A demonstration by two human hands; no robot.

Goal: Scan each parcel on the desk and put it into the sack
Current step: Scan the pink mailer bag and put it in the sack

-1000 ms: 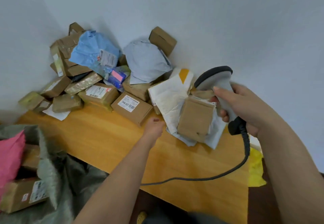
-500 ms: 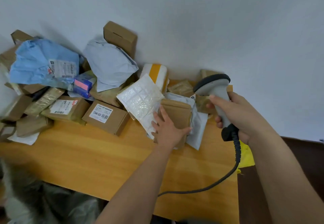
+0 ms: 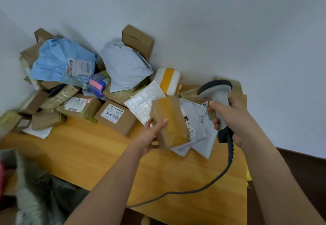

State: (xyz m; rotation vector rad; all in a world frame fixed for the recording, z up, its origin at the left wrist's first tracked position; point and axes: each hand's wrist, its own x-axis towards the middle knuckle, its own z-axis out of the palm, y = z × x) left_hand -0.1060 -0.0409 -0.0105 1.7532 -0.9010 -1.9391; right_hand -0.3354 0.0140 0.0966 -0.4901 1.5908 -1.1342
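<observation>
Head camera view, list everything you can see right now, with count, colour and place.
taped parcel: one, brown, lifted above the desk in the left hand
scanner: one, grey and black, in the right hand
desk: one, yellow wood, against the wall
piled parcels: many, mostly brown boxes, back of desk
blue bag: one, top of pile, left
grey mailers: at least two, under the taped parcel
sack: one, grey, lower left
left hand: gripping the parcel
right hand: gripping the scanner

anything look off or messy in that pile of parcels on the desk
Mostly a loose heap. The blue bag is badly crumpled, and a brown box stands tipped on end against the wall. No spill or tear is visible.
</observation>
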